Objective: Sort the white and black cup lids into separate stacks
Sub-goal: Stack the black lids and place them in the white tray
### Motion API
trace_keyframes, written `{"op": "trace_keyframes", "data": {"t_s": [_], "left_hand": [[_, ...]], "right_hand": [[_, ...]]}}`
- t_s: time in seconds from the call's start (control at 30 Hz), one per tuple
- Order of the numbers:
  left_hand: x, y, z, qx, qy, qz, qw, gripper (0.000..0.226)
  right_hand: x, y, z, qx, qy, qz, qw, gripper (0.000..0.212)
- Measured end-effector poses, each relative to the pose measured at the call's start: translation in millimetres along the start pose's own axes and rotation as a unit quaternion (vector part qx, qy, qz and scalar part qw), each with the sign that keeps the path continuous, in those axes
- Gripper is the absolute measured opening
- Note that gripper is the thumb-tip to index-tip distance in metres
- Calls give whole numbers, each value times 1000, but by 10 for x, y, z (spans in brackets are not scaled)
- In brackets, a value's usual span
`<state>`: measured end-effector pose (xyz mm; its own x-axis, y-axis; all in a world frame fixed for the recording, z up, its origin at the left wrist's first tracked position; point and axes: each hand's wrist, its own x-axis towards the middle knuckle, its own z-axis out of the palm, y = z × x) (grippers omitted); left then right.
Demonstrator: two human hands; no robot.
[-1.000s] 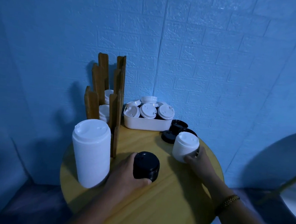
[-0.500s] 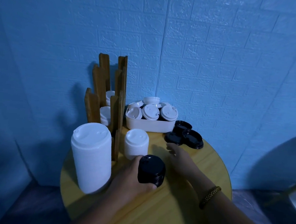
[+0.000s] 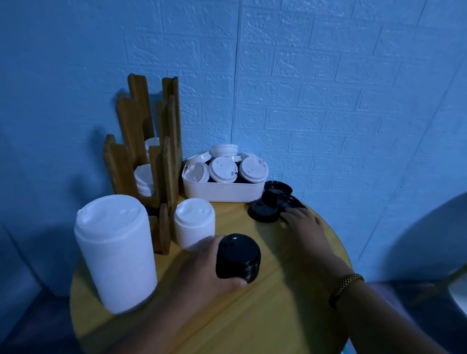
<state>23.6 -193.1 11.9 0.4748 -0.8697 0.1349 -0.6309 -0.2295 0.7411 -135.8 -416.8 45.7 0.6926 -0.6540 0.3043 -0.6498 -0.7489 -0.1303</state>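
My feed shows the right hand has let go of the short white stack, which it held near the table's right edge 1 second ago. That stack now stands left of the middle, just beside the wooden rack and behind the tall white stack at the left edge. The hand has since crossed to the far right edge, where its fingers lie nearly straight and spread, touching the nearest of the loose black lids; I see no curl around it yet. The left hand has stayed put in the middle of the table, fingers and thumb wrapped round the black stack. I judge the white run is parked for now and black collecting is starting, with those loose lids bound for the stack under the left hand. The white tub at the far edge still holds mixed lids, so plenty remains to sort.
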Motion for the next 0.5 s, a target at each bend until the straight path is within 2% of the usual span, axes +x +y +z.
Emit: {"op": "trace_keyframes", "data": {"t_s": [0.07, 0.13, 0.2, 0.27, 0.33, 0.4, 0.5], "left_hand": [[-10, -13, -2, 0, 1, 2, 1000, 102], [-21, -13, -12, -1, 0, 3, 1000, 101], [-38, -1, -22, -1, -2, 2, 1000, 103], [-56, 1, -35, 1, -4, -3, 1000, 103], [-78, 9, -55, 4, -6, -7, 1000, 102], [-99, 11, -70, 1, -11, -6, 1000, 101], [-138, 27, -85, 5, -9, -3, 1000, 100]], "right_hand": [[-86, -38, -50, 130, 97, -20, 987, 29], [-200, -107, -161, 326, 136, 28, 935, 19], [-297, -159, -306, 468, 83, 85, 876, 13], [-347, -150, -380, 506, 15, 130, 853, 11], [-379, -134, -372, 465, -35, 163, 869, 17], [-397, -132, -320, 386, -75, 160, 905, 24], [-416, -162, -257, 272, -68, 121, 952, 28]]}}
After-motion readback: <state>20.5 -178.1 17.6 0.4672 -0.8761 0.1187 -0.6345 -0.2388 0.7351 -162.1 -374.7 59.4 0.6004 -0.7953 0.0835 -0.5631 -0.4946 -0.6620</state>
